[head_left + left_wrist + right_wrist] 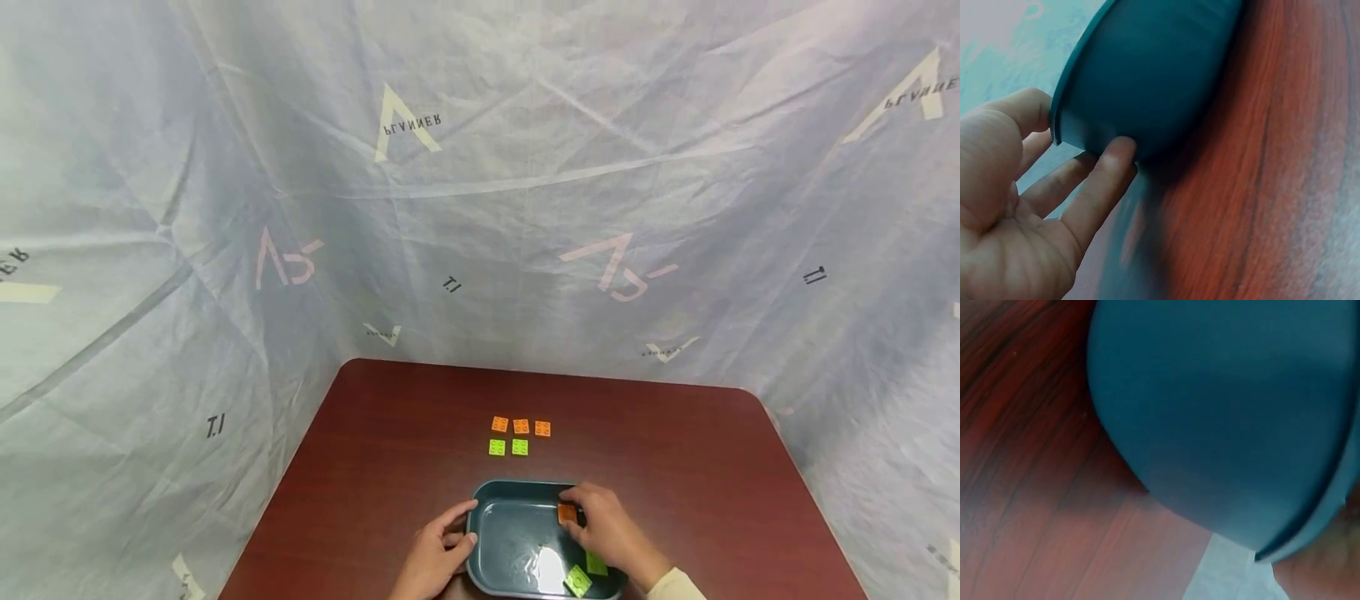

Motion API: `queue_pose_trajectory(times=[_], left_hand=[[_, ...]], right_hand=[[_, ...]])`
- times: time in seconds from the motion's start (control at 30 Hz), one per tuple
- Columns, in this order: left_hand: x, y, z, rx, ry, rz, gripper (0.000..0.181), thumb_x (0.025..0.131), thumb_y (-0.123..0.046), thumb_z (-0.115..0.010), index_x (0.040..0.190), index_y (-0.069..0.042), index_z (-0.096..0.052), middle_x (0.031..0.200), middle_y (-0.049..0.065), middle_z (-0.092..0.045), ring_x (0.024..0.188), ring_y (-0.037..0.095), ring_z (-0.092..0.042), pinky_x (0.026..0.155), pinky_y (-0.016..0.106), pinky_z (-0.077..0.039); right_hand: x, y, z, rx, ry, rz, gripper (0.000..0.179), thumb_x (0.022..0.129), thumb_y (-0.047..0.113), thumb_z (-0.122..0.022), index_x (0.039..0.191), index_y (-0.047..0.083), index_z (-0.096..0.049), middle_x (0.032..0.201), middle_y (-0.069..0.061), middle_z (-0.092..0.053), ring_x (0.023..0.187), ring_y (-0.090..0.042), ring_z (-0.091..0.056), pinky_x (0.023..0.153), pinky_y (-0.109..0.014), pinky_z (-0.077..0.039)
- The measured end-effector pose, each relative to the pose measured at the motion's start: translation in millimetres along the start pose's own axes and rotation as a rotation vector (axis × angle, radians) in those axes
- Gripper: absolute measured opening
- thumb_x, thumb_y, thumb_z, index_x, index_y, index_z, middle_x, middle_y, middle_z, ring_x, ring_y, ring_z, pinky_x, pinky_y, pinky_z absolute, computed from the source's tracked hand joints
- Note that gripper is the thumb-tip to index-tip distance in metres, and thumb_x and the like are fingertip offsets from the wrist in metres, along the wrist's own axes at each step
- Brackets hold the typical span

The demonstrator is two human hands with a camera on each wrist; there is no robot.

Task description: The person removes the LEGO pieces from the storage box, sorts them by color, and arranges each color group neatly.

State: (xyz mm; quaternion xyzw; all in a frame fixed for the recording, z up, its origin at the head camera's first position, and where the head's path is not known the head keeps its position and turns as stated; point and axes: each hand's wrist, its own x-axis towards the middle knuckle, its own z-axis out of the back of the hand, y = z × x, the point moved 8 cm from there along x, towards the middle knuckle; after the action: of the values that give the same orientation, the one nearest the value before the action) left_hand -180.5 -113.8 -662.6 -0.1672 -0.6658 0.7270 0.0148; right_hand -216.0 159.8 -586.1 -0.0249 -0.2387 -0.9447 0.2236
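A dark teal tray (517, 542) sits at the front of the table. My left hand (438, 550) holds its left side; in the left wrist view, fingers (1100, 181) press against the tray's outer wall (1147, 75) while another digit bends over the rim. Inside the tray's far right corner, my right hand (607, 525) pinches an orange building block (567, 513) between thumb and fingers. Two green building blocks lie nearby in the tray, one green block (577, 581) near the front wall and another green block (596, 564) partly under my right hand. The right wrist view mostly holds the tray's outside (1210, 412).
Beyond the tray, several building blocks lie studs up on the reddish-brown table (660, 450): a row of three orange, including one orange block (521, 427), and two green, including one green block (497, 447). Grey printed sheeting (487, 208) hangs around the table.
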Motion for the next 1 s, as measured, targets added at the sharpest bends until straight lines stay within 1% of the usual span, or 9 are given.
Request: queue_pose_trajectory(times=[0.1, 0.23, 0.37, 0.43, 0.57, 0.8, 1.0], left_hand=[[-0.1, 2.2, -0.1, 0.009, 0.0, 0.008, 0.052, 0.101, -0.02, -0.075, 0.15, -0.024, -0.061, 0.141, 0.02, -0.065, 0.108, 0.026, -0.076, 0.073, 0.036, -0.066], [0.4, 3.5, 0.2, 0.003, 0.001, 0.02, 0.052, 0.1, -0.02, -0.075, 0.15, -0.024, -0.061, 0.141, 0.02, -0.065, 0.108, 0.027, -0.076, 0.073, 0.038, -0.067], [0.7, 3.1, 1.0, 0.027, -0.002, 0.031, 0.052, 0.099, -0.022, -0.077, 0.149, -0.025, -0.062, 0.14, 0.019, -0.066, 0.107, 0.024, -0.077, 0.075, 0.039, -0.067], [1.2, 2.8, 1.7, 0.041, -0.005, 0.035, 0.052, 0.099, -0.024, -0.077, 0.148, -0.026, -0.062, 0.141, 0.018, -0.066, 0.106, 0.022, -0.077, 0.076, 0.038, -0.066], [1.7, 2.1, 2.9, 0.066, -0.009, 0.036, 0.051, 0.099, -0.027, -0.077, 0.149, -0.028, -0.062, 0.141, 0.016, -0.067, 0.106, 0.021, -0.077, 0.078, 0.037, -0.066], [-0.6, 3.5, 0.9, 0.016, 0.003, 0.057, 0.054, 0.099, -0.022, -0.076, 0.15, -0.021, -0.061, 0.14, 0.02, -0.066, 0.105, 0.026, -0.078, 0.075, 0.041, -0.067], [0.8, 3.4, 0.1, 0.039, -0.003, 0.054, 0.053, 0.099, -0.022, -0.076, 0.15, -0.022, -0.061, 0.139, 0.018, -0.067, 0.103, 0.024, -0.078, 0.075, 0.041, -0.067]], right_hand=[[0.3, 1.1, -5.0, 0.01, 0.02, -0.011, 0.033, 0.08, 0.015, -0.092, 0.11, 0.006, -0.079, 0.104, -0.003, -0.075, 0.093, -0.021, -0.072, 0.078, -0.04, -0.061], [3.0, 0.6, -12.9, 0.029, 0.052, -0.025, 0.032, 0.079, 0.013, -0.092, 0.108, 0.005, -0.079, 0.101, -0.003, -0.074, 0.088, -0.015, -0.067, 0.072, -0.034, -0.057], [4.7, -1.5, -21.4, 0.052, 0.115, -0.044, 0.031, 0.081, 0.014, -0.091, 0.108, 0.007, -0.079, 0.099, -0.001, -0.072, 0.084, -0.013, -0.064, 0.067, -0.032, -0.054], [5.3, -1.0, -24.1, 0.058, 0.132, -0.038, 0.03, 0.082, 0.013, -0.091, 0.108, 0.007, -0.078, 0.097, -0.001, -0.07, 0.082, -0.013, -0.063, 0.065, -0.032, -0.053], [5.4, 2.3, -28.7, 0.042, 0.133, -0.009, 0.029, 0.081, 0.011, -0.091, 0.107, 0.007, -0.078, 0.097, 0.0, -0.07, 0.084, -0.016, -0.063, 0.067, -0.034, -0.055], [3.2, 5.1, -37.6, -0.006, 0.134, 0.001, 0.023, 0.08, 0.011, -0.09, 0.101, 0.01, -0.079, 0.095, 0.004, -0.068, 0.086, -0.017, -0.064, 0.072, -0.037, -0.056], [3.5, 2.4, -39.0, 0.005, 0.136, 0.005, 0.02, 0.083, 0.004, -0.085, 0.101, 0.011, -0.08, 0.093, 0.005, -0.068, 0.086, -0.017, -0.064, 0.074, -0.039, -0.058]])
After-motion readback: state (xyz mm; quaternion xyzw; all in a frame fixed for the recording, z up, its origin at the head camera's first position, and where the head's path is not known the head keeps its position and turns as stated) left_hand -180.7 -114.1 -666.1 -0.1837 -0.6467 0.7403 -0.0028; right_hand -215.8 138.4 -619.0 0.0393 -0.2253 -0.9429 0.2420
